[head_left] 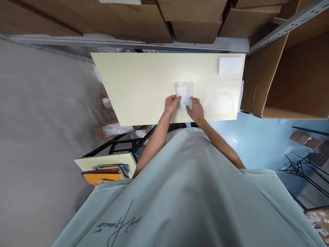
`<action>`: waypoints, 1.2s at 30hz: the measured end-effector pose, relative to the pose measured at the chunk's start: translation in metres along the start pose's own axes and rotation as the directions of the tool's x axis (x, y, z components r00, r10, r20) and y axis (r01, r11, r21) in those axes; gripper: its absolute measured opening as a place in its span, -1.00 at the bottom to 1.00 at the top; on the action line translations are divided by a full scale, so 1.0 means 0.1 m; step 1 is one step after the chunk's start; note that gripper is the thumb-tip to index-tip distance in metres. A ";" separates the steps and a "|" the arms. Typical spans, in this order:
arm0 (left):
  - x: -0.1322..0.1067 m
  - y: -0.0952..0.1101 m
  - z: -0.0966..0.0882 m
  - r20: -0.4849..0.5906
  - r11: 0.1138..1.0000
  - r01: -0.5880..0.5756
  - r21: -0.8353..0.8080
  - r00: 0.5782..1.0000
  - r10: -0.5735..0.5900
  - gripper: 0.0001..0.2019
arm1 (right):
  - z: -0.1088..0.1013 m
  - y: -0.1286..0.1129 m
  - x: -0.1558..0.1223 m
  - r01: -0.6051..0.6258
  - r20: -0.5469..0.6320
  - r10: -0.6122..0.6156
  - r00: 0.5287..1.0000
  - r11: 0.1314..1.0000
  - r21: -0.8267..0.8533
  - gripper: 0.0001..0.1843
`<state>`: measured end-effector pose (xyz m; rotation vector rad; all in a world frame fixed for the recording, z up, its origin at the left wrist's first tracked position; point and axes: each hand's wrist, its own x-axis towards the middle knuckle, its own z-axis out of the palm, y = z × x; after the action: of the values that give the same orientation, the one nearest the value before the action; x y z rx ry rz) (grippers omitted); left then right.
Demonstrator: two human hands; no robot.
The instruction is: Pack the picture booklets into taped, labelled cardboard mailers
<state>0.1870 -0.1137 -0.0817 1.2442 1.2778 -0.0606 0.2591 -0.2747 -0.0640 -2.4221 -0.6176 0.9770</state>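
Note:
A small translucent plastic pouch (pixel 184 92) with a pale item inside lies on the cream tabletop (pixel 138 85). My left hand (pixel 171 103) pinches its lower left corner, fingers closed on it. My right hand (pixel 196 109) grips the lower right edge of the same pouch. Both hands sit near the table's front edge, close together.
A white card (pixel 230 65) lies at the table's far right. A faint clear sheet (pixel 221 103) rests right of the pouch. Cardboard boxes (pixel 195 19) fill the shelf behind. A big open box (pixel 290 79) stands right. Books (pixel 108 173) lie on a lower surface at left.

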 end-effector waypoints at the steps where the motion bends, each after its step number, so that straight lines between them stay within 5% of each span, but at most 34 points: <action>1: 0.02 0.01 -0.12 0.013 1.000 0.002 -0.017 1.000 -0.002 -0.85 | 0.05 -0.08 0.02 0.012 0.021 -0.012 1.000 1.000 -0.006 -0.28; 8: 0.05 0.07 -1.14 -0.250 0.995 -0.056 0.084 0.965 0.076 -0.75 | 0.62 -0.86 0.19 0.136 0.201 -0.151 0.968 0.987 0.090 -0.25; 11: -0.06 0.11 -1.33 -0.316 0.965 -0.109 0.239 0.931 0.183 -0.73 | 0.76 -1.00 0.21 0.124 0.262 -0.174 0.949 0.972 0.199 -0.28; 14: -0.21 0.10 -1.18 -0.261 0.934 -0.168 0.314 0.931 0.255 -0.63 | 0.67 -0.90 0.16 0.051 0.263 -0.132 0.956 0.955 0.293 -0.37; 20: -0.35 0.02 -0.31 -0.048 0.913 -0.261 0.312 0.956 0.290 -0.65 | 0.17 -0.42 -0.07 -0.009 0.151 -0.046 0.987 0.939 0.345 -0.43; 22: -0.35 -0.02 -0.15 -0.017 0.908 -0.264 0.326 0.958 0.285 -0.67 | 0.08 -0.32 -0.11 -0.026 0.131 -0.019 0.991 0.944 0.328 -0.44; 25: -0.30 -0.09 -0.16 -0.059 0.910 -0.279 0.305 0.949 0.311 -0.70 | 0.07 -0.23 -0.14 -0.045 0.094 0.015 0.995 0.943 0.330 -0.40; 30: -0.12 -0.17 -0.47 -0.225 0.940 -0.186 0.285 0.941 0.255 -0.70 | 0.22 -0.23 -0.18 -0.020 0.167 -0.037 0.985 0.945 0.328 -0.37; 36: 0.03 -0.09 -0.53 -0.153 0.961 -0.046 0.271 0.984 0.090 -0.78 | 0.34 -0.24 -0.18 0.030 0.193 -0.073 0.978 0.976 0.216 -0.37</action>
<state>0.1474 -0.0781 -0.0783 1.5506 1.4004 -0.0844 0.2177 -0.2574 -0.0633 -2.1272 -0.6081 1.2101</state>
